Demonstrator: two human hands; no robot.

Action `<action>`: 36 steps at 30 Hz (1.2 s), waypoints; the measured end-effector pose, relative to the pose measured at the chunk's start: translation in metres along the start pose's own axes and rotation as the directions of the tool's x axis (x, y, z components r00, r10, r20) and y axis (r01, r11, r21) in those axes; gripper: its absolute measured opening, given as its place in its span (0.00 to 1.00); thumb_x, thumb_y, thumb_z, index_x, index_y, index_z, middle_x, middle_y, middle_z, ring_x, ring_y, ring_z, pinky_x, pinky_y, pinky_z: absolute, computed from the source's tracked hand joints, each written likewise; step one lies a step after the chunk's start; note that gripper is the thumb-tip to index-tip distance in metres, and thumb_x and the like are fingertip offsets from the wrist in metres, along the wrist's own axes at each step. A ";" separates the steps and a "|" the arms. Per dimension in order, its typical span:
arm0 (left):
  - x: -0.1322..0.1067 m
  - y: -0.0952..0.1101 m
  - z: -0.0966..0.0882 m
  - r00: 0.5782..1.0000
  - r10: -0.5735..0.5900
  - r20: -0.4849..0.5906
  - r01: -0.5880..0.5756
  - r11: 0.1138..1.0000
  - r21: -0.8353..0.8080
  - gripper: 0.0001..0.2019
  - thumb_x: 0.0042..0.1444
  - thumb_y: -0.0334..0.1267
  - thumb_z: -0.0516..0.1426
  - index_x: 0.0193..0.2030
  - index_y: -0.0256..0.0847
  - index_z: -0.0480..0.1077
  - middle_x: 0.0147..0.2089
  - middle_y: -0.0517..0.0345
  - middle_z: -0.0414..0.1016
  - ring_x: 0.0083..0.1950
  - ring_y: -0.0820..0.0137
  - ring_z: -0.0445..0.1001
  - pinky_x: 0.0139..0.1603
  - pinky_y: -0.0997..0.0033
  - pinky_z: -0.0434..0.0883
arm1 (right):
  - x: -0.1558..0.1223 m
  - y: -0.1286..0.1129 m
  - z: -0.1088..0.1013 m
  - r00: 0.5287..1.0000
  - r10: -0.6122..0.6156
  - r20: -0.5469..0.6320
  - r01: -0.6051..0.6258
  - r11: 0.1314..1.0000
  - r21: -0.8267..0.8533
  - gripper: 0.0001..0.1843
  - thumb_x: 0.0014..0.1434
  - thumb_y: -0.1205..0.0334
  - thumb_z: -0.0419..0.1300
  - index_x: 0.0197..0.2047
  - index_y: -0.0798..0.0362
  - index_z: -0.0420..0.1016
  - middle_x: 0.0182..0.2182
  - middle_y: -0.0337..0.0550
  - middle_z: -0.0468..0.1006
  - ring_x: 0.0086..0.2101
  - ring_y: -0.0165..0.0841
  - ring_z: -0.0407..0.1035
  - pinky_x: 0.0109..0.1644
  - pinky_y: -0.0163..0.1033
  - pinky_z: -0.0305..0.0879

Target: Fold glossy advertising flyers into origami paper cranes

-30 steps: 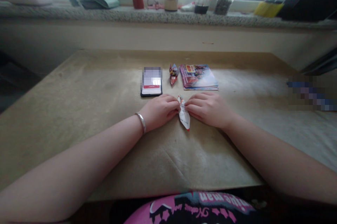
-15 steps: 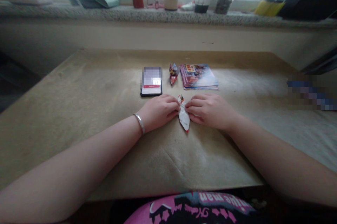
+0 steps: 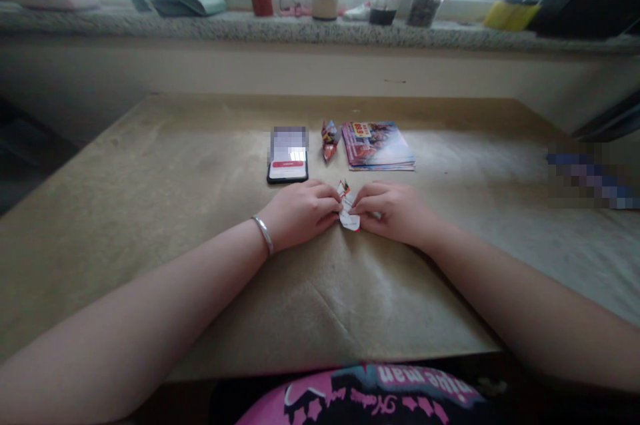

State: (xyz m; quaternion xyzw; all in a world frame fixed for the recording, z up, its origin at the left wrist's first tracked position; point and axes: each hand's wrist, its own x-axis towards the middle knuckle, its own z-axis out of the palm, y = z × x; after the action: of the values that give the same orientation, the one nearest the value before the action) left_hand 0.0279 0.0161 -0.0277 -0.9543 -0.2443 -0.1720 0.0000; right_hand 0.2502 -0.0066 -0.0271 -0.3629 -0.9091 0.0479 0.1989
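Note:
A small folded piece of white printed paper (image 3: 347, 210) lies on the brown table (image 3: 175, 198) between my two hands. My left hand (image 3: 299, 212), with a silver bracelet on the wrist, pinches its left edge with curled fingers. My right hand (image 3: 395, 210) pinches its right side, fingers closed on it. Only the top and a short lower tip of the paper show between the fingertips.
Beyond my hands lie a phone (image 3: 287, 157) with a lit screen, a small folded colourful paper shape (image 3: 329, 138) and a stack of colourful printed sheets (image 3: 376, 145). A stone windowsill (image 3: 300, 28) with bottles and boxes runs along the back. A blurred object (image 3: 590, 178) lies at the right.
The long lower point of the paper, which stuck out toward me before, is now folded up or covered, so the piece looks shorter. Both hands stay at the same place.

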 end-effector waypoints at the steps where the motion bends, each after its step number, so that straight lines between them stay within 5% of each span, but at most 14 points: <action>1: 0.000 0.000 0.000 1.000 -0.002 0.005 0.002 1.000 0.002 0.10 0.61 0.37 0.53 0.41 0.41 0.75 0.44 0.55 0.77 0.44 0.69 0.73 0.46 0.71 0.71 | 0.001 0.002 0.001 1.000 0.015 -0.018 -0.014 0.997 0.079 0.07 0.55 0.66 0.58 0.33 0.50 0.79 0.34 0.42 0.79 0.34 0.31 0.71 0.37 0.35 0.64; 5: 0.002 0.002 -0.002 1.000 0.000 0.028 -0.001 0.999 0.047 0.10 0.60 0.40 0.54 0.40 0.41 0.75 0.44 0.56 0.77 0.44 0.68 0.73 0.45 0.69 0.71 | 0.004 0.006 0.006 0.995 0.048 -0.084 -0.024 0.964 0.263 0.07 0.52 0.69 0.59 0.30 0.52 0.79 0.30 0.44 0.78 0.34 0.32 0.71 0.40 0.36 0.66; 11: 0.004 0.007 0.000 0.999 0.039 -0.025 -0.034 0.985 0.172 0.13 0.63 0.39 0.51 0.34 0.39 0.75 0.38 0.54 0.77 0.44 0.68 0.74 0.43 0.70 0.72 | 0.007 0.005 0.008 0.992 0.090 -0.085 -0.066 0.967 0.247 0.06 0.50 0.69 0.58 0.28 0.53 0.77 0.28 0.44 0.77 0.33 0.32 0.71 0.39 0.36 0.65; 15: 0.006 0.008 0.002 0.993 0.080 -0.090 -0.061 0.978 0.199 0.12 0.62 0.37 0.50 0.33 0.39 0.74 0.37 0.55 0.78 0.50 0.66 0.72 0.47 0.69 0.72 | 0.006 0.003 0.006 0.995 0.079 -0.065 -0.068 0.986 0.155 0.05 0.49 0.69 0.59 0.29 0.54 0.76 0.29 0.44 0.77 0.33 0.33 0.70 0.39 0.37 0.64; 21: 0.007 0.012 0.004 0.994 0.021 -0.107 -0.001 0.982 0.189 0.10 0.61 0.37 0.51 0.32 0.38 0.72 0.38 0.53 0.78 0.49 0.65 0.74 0.47 0.66 0.71 | 0.006 -0.001 0.000 1.000 0.001 0.011 0.000 0.987 -0.163 0.04 0.53 0.65 0.58 0.32 0.53 0.75 0.31 0.45 0.78 0.35 0.37 0.69 0.44 0.41 0.61; 26: 0.009 0.011 0.004 0.995 -0.020 -0.101 0.033 0.991 0.130 0.08 0.58 0.36 0.54 0.32 0.38 0.72 0.37 0.54 0.78 0.46 0.65 0.74 0.52 0.63 0.68 | 0.007 -0.004 0.000 0.998 -0.042 0.042 0.051 0.967 -0.249 0.07 0.57 0.64 0.56 0.34 0.54 0.75 0.35 0.47 0.78 0.38 0.38 0.68 0.47 0.43 0.60; 36: 0.014 0.015 0.009 0.959 -0.284 -0.009 0.283 0.958 -0.048 0.06 0.56 0.33 0.55 0.31 0.37 0.73 0.41 0.51 0.76 0.46 0.64 0.72 0.51 0.61 0.68 | 0.011 0.003 0.008 0.996 0.087 0.022 -0.087 0.996 0.028 0.04 0.52 0.68 0.56 0.30 0.54 0.73 0.36 0.48 0.76 0.40 0.38 0.67 0.48 0.43 0.63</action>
State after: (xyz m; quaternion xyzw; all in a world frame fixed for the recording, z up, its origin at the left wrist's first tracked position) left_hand 0.0490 0.0105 -0.0302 -0.9079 -0.3743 -0.1833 -0.0449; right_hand 0.2415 0.0029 -0.0317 -0.3988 -0.8937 0.0734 0.1922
